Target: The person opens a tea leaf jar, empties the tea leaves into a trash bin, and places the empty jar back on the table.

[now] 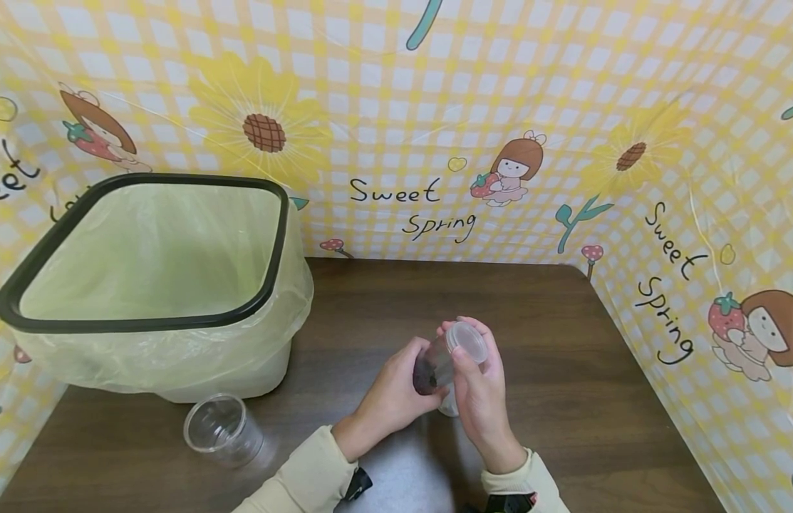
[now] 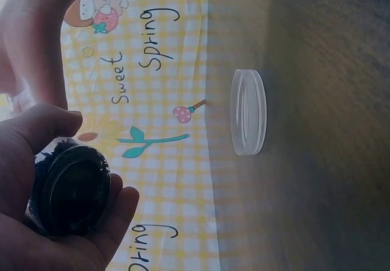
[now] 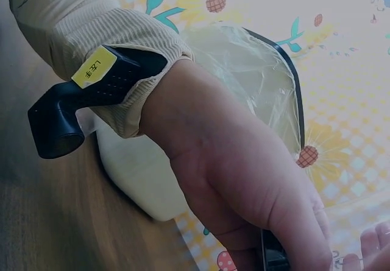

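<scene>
A clear plastic jar (image 1: 438, 363) with dark stuff at its bottom is held tilted above the table. My left hand (image 1: 390, 385) grips the jar low on its body; the dark base (image 2: 72, 189) faces the left wrist camera. With thumb and fingers, my right hand (image 1: 486, 399) holds the translucent lid (image 1: 468, 340) at the jar's top end. Below the hands a loose clear lid (image 2: 248, 112) lies on the table, partly covered in the head view. In the right wrist view, only a dark edge of the jar (image 3: 274, 253) shows past the left hand.
A large bin (image 1: 277, 370) with a pale yellow-green liner and a dark rim (image 1: 178, 325) stands at the left. In front of it is a second clear jar (image 1: 224, 431), without a lid. A printed checked cloth (image 1: 396, 142) hangs behind and beside the brown table (image 1: 563, 356).
</scene>
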Action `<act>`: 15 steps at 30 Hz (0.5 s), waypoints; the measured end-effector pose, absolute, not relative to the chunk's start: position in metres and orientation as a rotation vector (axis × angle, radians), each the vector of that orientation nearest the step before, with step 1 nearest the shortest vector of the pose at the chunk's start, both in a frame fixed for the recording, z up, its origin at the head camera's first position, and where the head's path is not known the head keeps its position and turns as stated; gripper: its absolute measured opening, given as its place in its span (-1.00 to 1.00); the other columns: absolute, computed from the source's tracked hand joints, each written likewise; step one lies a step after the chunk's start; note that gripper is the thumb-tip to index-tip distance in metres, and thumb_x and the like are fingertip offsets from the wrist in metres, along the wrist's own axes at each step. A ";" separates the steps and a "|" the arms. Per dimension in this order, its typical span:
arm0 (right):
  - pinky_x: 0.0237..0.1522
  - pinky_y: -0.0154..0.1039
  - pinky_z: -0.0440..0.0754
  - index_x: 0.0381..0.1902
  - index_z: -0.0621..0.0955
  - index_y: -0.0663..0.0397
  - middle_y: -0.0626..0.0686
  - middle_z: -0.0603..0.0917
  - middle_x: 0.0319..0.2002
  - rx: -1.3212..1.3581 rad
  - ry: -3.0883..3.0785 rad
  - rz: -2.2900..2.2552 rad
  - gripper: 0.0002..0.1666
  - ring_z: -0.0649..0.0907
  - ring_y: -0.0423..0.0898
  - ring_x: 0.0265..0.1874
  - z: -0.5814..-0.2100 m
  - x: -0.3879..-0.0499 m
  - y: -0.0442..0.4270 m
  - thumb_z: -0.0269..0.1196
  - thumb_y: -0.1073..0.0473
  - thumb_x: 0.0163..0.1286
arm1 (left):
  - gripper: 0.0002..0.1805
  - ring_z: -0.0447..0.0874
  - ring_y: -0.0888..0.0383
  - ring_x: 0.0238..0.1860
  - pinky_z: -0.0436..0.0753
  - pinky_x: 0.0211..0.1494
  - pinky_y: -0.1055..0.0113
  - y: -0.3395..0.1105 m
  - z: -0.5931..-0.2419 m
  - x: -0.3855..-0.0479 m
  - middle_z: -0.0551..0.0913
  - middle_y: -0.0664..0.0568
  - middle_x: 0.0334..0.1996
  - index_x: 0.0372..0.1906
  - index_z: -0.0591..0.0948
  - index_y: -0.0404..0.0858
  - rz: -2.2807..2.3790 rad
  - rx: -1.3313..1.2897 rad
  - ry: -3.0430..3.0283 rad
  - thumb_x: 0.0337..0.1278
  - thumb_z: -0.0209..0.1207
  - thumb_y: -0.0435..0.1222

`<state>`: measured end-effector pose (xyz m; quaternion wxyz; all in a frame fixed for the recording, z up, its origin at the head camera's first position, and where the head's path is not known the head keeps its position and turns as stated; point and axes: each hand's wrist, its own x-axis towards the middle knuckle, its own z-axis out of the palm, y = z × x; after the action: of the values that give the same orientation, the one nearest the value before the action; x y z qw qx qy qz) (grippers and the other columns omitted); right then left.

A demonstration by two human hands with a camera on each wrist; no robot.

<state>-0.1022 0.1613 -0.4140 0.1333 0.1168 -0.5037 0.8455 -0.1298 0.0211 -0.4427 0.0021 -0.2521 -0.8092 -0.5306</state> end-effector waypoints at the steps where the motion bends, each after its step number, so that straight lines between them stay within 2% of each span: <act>1: 0.29 -0.22 0.47 0.23 0.41 0.24 0.13 0.64 0.08 0.342 -1.464 2.452 -0.58 0.62 0.00 0.14 -0.414 -0.102 0.162 0.12 0.44 0.44 | -0.46 0.53 0.13 -0.18 0.58 -0.07 0.26 0.021 -0.443 -0.130 0.60 0.07 -0.15 0.01 0.50 -0.22 -1.663 -0.791 -2.540 -0.10 0.52 -0.38; 10: 0.30 -0.24 0.46 0.41 0.26 0.19 0.13 0.63 0.13 0.359 -1.397 2.492 -0.32 0.62 -0.02 0.15 -0.415 -0.102 0.162 0.22 0.45 0.40 | -0.45 0.55 0.13 -0.14 0.58 -0.03 0.22 0.022 -0.444 -0.131 0.60 0.08 -0.14 0.01 0.50 -0.21 -1.663 -0.788 -2.532 -0.10 0.52 -0.39; 15: 0.26 -0.24 0.50 0.29 0.32 0.16 0.13 0.66 0.10 0.310 -1.367 2.507 -0.40 0.64 -0.02 0.14 -0.417 -0.101 0.160 0.24 0.49 0.37 | -0.46 0.54 0.13 -0.17 0.57 -0.06 0.24 0.022 -0.443 -0.131 0.60 0.08 -0.16 0.01 0.50 -0.21 -1.663 -0.792 -2.530 -0.10 0.52 -0.38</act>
<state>-0.1015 0.1605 -0.4165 0.1343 0.1069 -0.4716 0.8650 -0.1306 0.0221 -0.4433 0.0061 -0.2531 -0.8083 -0.5315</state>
